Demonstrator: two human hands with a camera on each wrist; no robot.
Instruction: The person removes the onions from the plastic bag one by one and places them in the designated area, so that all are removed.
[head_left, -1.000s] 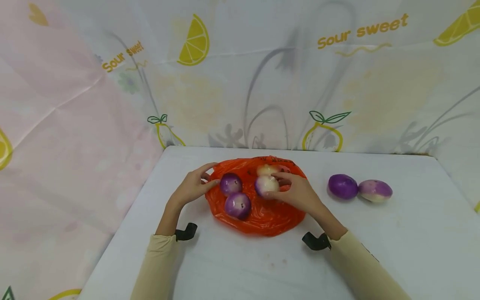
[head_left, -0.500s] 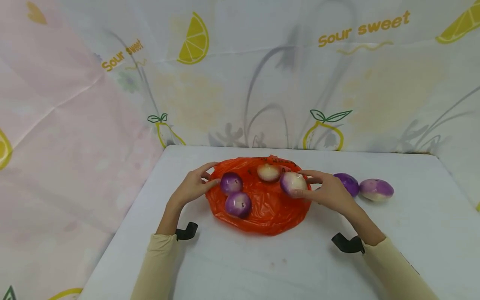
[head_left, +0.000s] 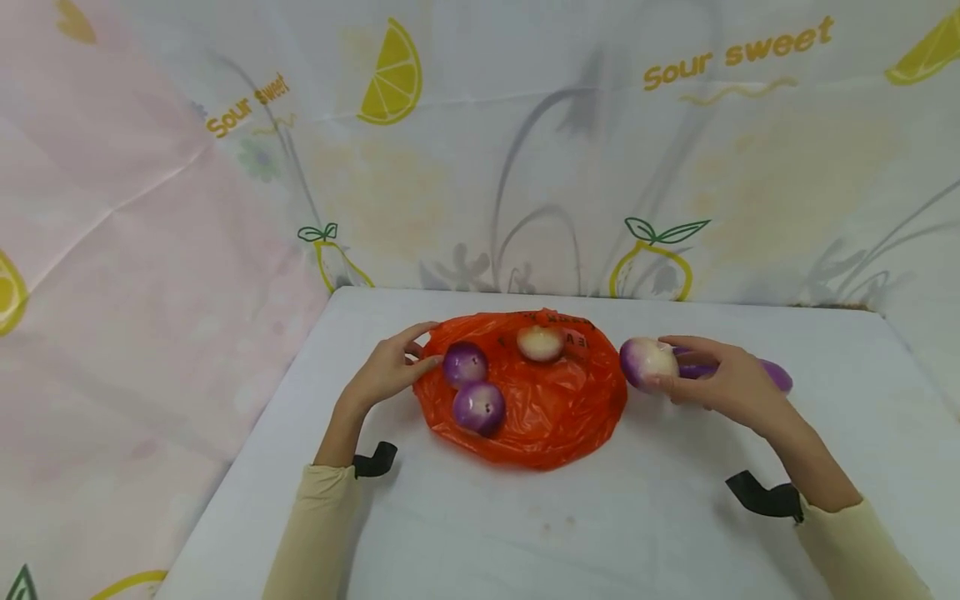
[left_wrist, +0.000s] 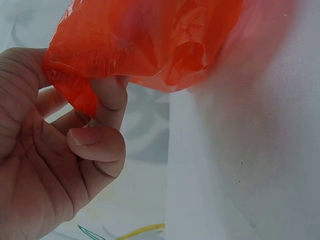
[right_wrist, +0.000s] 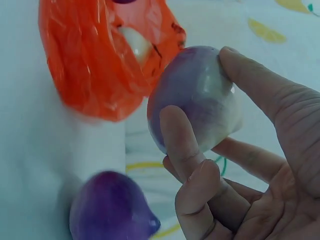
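My left hand (head_left: 390, 371) pinches the left rim of an orange-red plastic bag (head_left: 555, 425), its edge held between thumb and fingers in the left wrist view. The bag lies spread open on the table. Inside it are two purple onions (head_left: 478, 408) at the left and a paler onion (head_left: 540, 342) at the back. Just beyond the bag's right edge, my right hand (head_left: 738, 387) holds a purple-and-white onion (right_wrist: 192, 95) by thumb and fingertips, above the tabletop. Two more onions sit behind that hand; the dark purple one (right_wrist: 110, 207) and the other (head_left: 777, 377) are partly hidden.
A white table (head_left: 600, 533) carries everything. A patterned cloth (head_left: 480, 150) with lemons and lettering hangs behind its back edge. Black mounts (head_left: 765, 496) stick out at both wrists.
My right hand has lifted one onion out of the bag and carried it right, past the bag's edge toward the two onions there. My left hand has stayed at the bag's rim.
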